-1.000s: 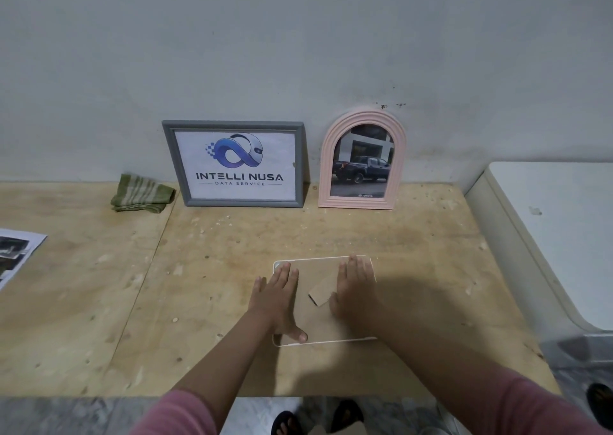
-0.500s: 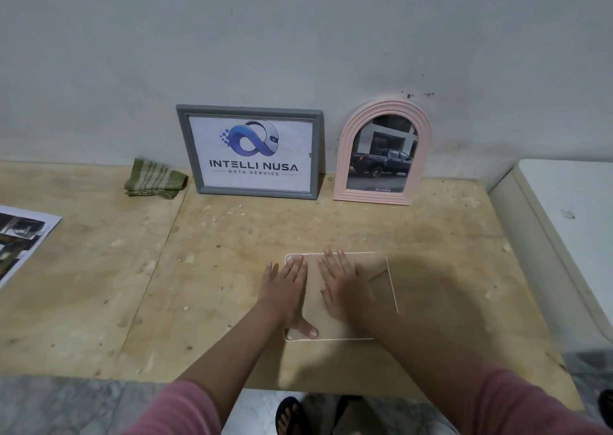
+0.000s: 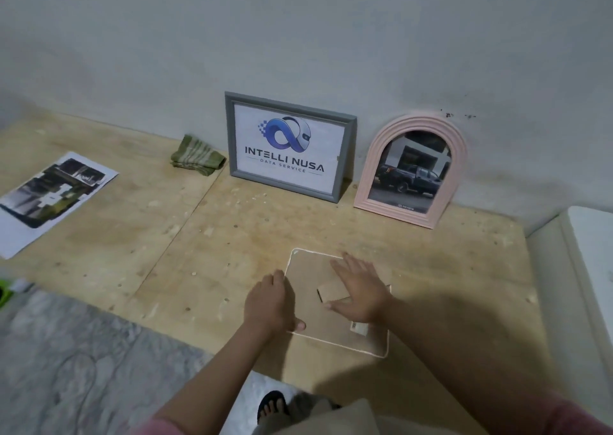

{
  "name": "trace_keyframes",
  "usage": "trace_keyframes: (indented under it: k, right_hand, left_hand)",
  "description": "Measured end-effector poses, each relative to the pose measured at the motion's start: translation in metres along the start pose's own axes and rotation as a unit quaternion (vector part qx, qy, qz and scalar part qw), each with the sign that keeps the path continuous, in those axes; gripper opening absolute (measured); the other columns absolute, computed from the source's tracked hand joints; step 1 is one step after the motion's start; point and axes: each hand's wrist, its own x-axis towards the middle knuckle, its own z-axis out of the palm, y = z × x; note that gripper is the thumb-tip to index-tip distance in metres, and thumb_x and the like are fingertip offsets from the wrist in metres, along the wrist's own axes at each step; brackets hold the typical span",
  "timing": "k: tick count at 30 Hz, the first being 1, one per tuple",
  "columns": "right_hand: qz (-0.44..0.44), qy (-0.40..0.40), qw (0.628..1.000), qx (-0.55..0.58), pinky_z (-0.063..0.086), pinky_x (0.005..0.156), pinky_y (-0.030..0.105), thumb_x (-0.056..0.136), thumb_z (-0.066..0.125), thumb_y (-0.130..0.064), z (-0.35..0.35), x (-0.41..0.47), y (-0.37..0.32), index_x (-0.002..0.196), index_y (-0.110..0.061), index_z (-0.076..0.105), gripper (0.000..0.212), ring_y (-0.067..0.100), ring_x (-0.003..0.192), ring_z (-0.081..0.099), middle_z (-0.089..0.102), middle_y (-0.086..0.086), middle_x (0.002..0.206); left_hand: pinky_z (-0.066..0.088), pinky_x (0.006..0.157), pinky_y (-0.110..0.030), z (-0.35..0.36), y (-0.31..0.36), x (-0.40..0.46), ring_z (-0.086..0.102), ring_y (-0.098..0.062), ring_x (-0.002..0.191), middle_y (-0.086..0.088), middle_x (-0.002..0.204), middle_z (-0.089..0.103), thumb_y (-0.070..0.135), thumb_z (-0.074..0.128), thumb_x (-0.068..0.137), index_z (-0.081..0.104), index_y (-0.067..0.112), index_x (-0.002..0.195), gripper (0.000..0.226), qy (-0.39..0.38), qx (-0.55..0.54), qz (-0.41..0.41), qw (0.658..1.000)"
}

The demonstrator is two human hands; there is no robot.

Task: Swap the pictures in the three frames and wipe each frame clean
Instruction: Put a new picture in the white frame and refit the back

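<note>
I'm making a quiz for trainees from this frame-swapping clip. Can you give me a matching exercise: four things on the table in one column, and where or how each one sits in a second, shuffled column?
Things:
1. grey frame
2. pink arched frame
3. green cloth
4. face-down frame

Places or states:
A. bunched up on the table, to the left of the logo picture
B. flat on the table under both hands
C. leaning on the wall, holding a picture of a dark pickup truck
D. leaning on the wall, holding the INTELLI NUSA logo

Pairs: 1-D, 2-C, 3-A, 4-B
</note>
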Motion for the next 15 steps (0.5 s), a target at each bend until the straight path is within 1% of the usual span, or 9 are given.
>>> trace_keyframes:
  k: [2,3,4,5,6,8,9,12,15]
  right_hand:
    - [-0.045,-0.012,0.998,-0.051,-0.004,0.115,0.050,0.074,0.047,-0.073,0.004,-0.020,0.005,0.150,-0.025,0.005,0.099,0.027,0.145,-0.008,-0.012,0.008,0.158]
    - [-0.055,-0.001,0.996,-0.073,-0.002,0.115,0.055,0.072,0.046,-0.075,0.011,-0.029,0.005,0.150,-0.027,0.006,0.100,0.029,0.145,-0.011,-0.015,0.009,0.157]
    - [-0.048,0.023,0.995,-0.083,0.005,0.113,0.059,0.070,0.046,-0.076,0.020,-0.039,0.005,0.150,-0.027,0.010,0.101,0.032,0.145,-0.009,-0.014,0.011,0.157]
    - [-0.009,0.048,0.996,-0.073,0.012,0.111,0.061,0.068,0.047,-0.076,0.026,-0.048,0.004,0.149,-0.028,0.014,0.099,0.035,0.145,-0.005,-0.011,0.013,0.157]
    - [0.046,0.071,0.996,-0.040,0.014,0.111,0.059,0.069,0.048,-0.074,0.032,-0.055,0.002,0.148,-0.029,0.015,0.097,0.036,0.144,-0.003,-0.009,0.014,0.157]
    - [0.139,0.071,0.987,0.049,0.007,0.113,0.052,0.078,0.050,-0.062,0.041,-0.066,0.000,0.149,-0.027,0.009,0.090,0.036,0.143,-0.009,-0.015,0.015,0.156]
    - [0.163,0.067,0.981,0.079,0.005,0.114,0.050,0.082,0.049,-0.056,0.044,-0.069,0.000,0.150,-0.026,0.005,0.086,0.037,0.143,-0.012,-0.018,0.017,0.155]
    - [0.175,0.053,0.971,0.152,0.006,0.116,0.045,0.087,0.048,-0.044,0.046,-0.075,0.001,0.150,-0.025,-0.001,0.082,0.040,0.142,-0.011,-0.018,0.022,0.153]
    - [0.200,0.051,0.956,0.207,0.021,0.113,0.043,0.085,0.049,-0.040,0.045,-0.074,-0.004,0.149,-0.024,0.004,0.080,0.042,0.139,-0.001,-0.015,0.020,0.153]
  left_hand:
    - [0.048,0.086,-0.038,0.003,0.007,-0.008,0.050,-0.027,0.108,-0.007,0.118,0.045,0.045,0.085,0.055,0.043,0.010,0.123,0.087,0.000,-0.040,-0.063,0.997]
    - [0.049,0.084,-0.038,0.003,0.010,-0.011,0.051,-0.027,0.105,-0.006,0.115,0.044,0.042,0.085,0.055,0.049,0.010,0.119,0.080,-0.009,-0.059,-0.101,0.993]
    - [0.051,0.082,-0.037,0.002,0.016,-0.013,0.053,-0.027,0.102,-0.006,0.113,0.043,0.038,0.083,0.054,0.054,0.009,0.115,0.074,-0.016,-0.075,-0.136,0.988]
    - [0.051,0.080,-0.036,0.001,0.020,-0.015,0.054,-0.028,0.100,-0.007,0.113,0.042,0.035,0.082,0.054,0.058,0.009,0.111,0.067,-0.023,-0.087,-0.163,0.983]
    - [0.051,0.078,-0.034,0.000,0.023,-0.015,0.055,-0.028,0.100,-0.007,0.113,0.042,0.032,0.080,0.055,0.060,0.009,0.108,0.061,-0.030,-0.093,-0.180,0.979]
    - [0.050,0.077,-0.033,0.000,0.030,-0.017,0.055,-0.029,0.101,-0.008,0.114,0.041,0.028,0.079,0.057,0.061,0.009,0.107,0.056,-0.039,-0.102,-0.200,0.974]
    - [0.050,0.079,-0.034,0.001,0.031,-0.017,0.055,-0.030,0.102,-0.009,0.114,0.042,0.027,0.078,0.057,0.060,0.009,0.108,0.057,-0.036,-0.106,-0.211,0.971]
    - [0.050,0.080,-0.034,0.003,0.032,-0.017,0.056,-0.031,0.106,-0.011,0.116,0.045,0.028,0.078,0.056,0.056,0.009,0.106,0.057,-0.033,-0.126,-0.227,0.965]
    - [0.050,0.072,-0.029,0.001,0.032,-0.017,0.058,-0.029,0.098,-0.012,0.109,0.053,0.032,0.072,0.053,0.049,0.012,0.086,0.045,-0.040,-0.160,-0.221,0.961]
